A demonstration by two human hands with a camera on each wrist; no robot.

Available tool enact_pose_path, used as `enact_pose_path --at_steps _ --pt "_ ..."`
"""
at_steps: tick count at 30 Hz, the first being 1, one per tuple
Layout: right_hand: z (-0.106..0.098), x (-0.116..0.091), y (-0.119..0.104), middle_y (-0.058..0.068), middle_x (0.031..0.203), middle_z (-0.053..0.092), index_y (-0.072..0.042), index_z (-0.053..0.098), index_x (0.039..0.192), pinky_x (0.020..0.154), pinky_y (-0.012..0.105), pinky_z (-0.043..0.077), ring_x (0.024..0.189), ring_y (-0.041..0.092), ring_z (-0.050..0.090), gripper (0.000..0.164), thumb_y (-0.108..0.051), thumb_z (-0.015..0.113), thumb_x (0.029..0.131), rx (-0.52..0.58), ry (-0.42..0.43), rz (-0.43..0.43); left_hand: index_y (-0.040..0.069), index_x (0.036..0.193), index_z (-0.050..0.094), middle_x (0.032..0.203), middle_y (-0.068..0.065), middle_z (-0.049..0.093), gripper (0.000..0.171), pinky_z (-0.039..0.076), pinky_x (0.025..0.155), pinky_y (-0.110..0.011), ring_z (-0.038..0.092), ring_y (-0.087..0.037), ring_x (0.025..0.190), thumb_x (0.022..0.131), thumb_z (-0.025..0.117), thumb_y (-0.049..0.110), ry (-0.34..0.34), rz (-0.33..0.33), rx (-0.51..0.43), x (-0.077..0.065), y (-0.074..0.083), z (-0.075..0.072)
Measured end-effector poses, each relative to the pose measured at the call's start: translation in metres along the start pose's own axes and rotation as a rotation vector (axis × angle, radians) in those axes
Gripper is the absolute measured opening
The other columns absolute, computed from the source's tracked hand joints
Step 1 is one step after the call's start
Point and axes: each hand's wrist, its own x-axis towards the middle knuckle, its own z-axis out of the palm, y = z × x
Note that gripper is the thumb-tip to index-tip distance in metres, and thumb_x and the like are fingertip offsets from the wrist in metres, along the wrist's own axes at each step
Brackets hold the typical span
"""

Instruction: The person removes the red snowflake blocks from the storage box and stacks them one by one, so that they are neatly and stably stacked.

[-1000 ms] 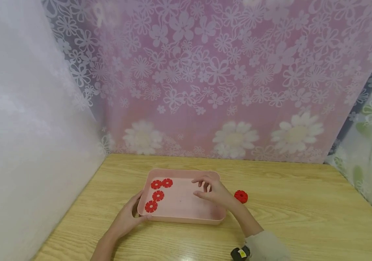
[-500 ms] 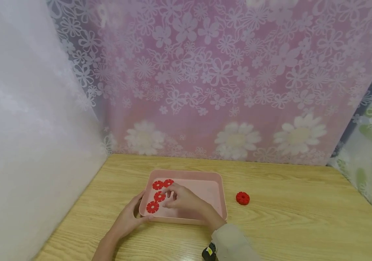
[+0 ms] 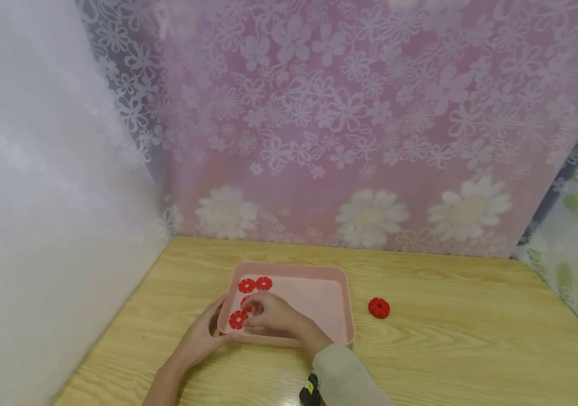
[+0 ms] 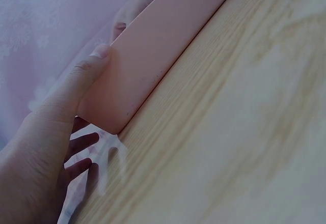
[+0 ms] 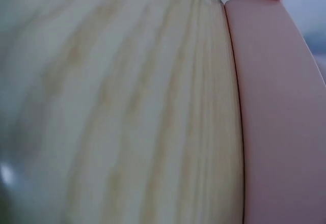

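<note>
A pink rectangular tray (image 3: 309,340) sits on the wooden table, with several flat red notched plastic discs at its left side. Two discs, one of them a back disc (image 3: 264,283), lie side by side along the far end. My left hand (image 3: 199,338) grips the tray's near left corner; in the left wrist view its thumb presses the near wall by the rim and the other fingers lie around the corner. My right hand (image 3: 273,316) is inside the tray, bent fingers over a partly covered middle disc (image 3: 246,303) and beside the front disc (image 3: 238,320). I cannot tell whether it pinches one.
To the tray's right, a small pile of red notched discs (image 3: 379,308) lies on the table (image 3: 451,332). A pink floral curtain (image 3: 289,124) hangs along the back edge, and a white sheet (image 3: 55,197) borders the left side.
My right hand has moved left across the tray from its right part to the red discs, then slightly down toward the front one. My left hand keeps holding the corner.
</note>
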Motion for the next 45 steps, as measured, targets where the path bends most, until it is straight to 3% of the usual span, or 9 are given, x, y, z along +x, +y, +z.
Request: enact_pose_path --at_steps 5,15,19,31,41,45 --pt "0.0043 0.0020 0.0030 -0.011 0.078 0.051 -0.018 0.067 0.099 0.061 0.019 0.045 0.069 0.005 0.048 0.026 -0.024 0.074 0.076 -0.119 0.030 0.017 0.024 0.144 0.030 0.141 0.000 0.035 0.092 0.028 0.101 -0.050 0.035 -0.023 0.126 0.068 0.076 0.049 0.001 -0.012 0.025 0.0012 -0.0023 -0.0003" --pt "0.0071 0.0030 0.0027 -0.011 0.084 0.047 -0.022 0.067 0.098 0.058 0.019 0.040 0.066 0.004 0.046 0.026 -0.032 0.074 0.075 -0.301 0.063 0.016 0.017 0.144 0.030 0.138 -0.004 0.039 0.093 0.038 0.096 -0.030 0.045 -0.018 0.118 0.069 0.080 0.038 -0.014 0.008 -0.094 -0.0005 -0.0014 0.0001" --pt "0.0074 0.0021 0.0012 -0.011 0.086 0.048 -0.023 0.068 0.098 0.059 0.019 0.041 0.067 0.003 0.046 0.027 -0.032 0.075 0.073 -0.316 0.055 0.024 0.017 0.144 0.029 0.139 -0.005 0.038 0.093 0.038 0.095 -0.029 0.045 -0.019 0.118 0.070 0.079 0.039 -0.021 0.009 -0.085 -0.0006 -0.0014 0.0002" --pt "0.0085 0.0035 0.0001 -0.011 0.087 0.047 -0.023 0.069 0.101 0.059 0.017 0.040 0.067 0.002 0.045 0.031 -0.035 0.074 0.073 -0.380 0.047 0.021 0.016 0.144 0.031 0.141 -0.008 0.036 0.089 0.031 0.100 -0.047 0.041 -0.026 0.122 0.071 0.079 0.033 -0.013 -0.035 -0.053 0.0009 0.0001 0.0021" --pt "0.0073 0.0029 -0.0020 -0.013 0.079 0.045 -0.020 0.068 0.092 0.058 0.015 0.039 0.066 0.001 0.044 0.026 -0.034 0.075 0.072 -0.387 0.061 -0.008 0.022 0.144 0.031 0.139 -0.002 0.038 0.091 0.032 0.099 -0.047 0.040 -0.023 0.122 0.069 0.077 0.045 -0.006 -0.015 -0.005 -0.0007 -0.0012 0.0008" --pt "0.0054 0.0008 -0.0039 -0.014 0.078 0.046 -0.019 0.067 0.093 0.059 0.015 0.040 0.066 0.001 0.045 0.027 -0.033 0.075 0.072 -0.334 0.061 0.005 0.022 0.144 0.030 0.139 -0.002 0.037 0.092 0.033 0.099 -0.043 0.041 -0.021 0.122 0.069 0.077 0.045 -0.010 -0.010 -0.023 -0.0006 -0.0012 0.0010"
